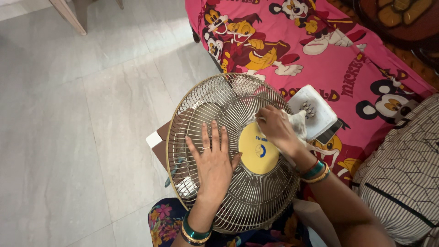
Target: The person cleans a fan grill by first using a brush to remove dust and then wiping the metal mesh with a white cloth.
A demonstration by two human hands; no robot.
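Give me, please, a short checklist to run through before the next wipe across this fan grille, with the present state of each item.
1. Left hand braces the fan grille: ok, it lies flat on the wires, fingers spread.
2. Right hand has the cloth: ok, the whitish cloth is bunched under the fingers against the grille, above the yellow centre disc.
3. Grille is supported: ok, it rests on the lap, tilted; what lies under it is partly hidden.
4. Fan is unplugged: cannot tell, no cord or plug shows.
5. White fan base is steady: ok, it rests on the pink cartoon bedsheet, behind the grille.
6. Blades at rest: cannot tell through the wires.
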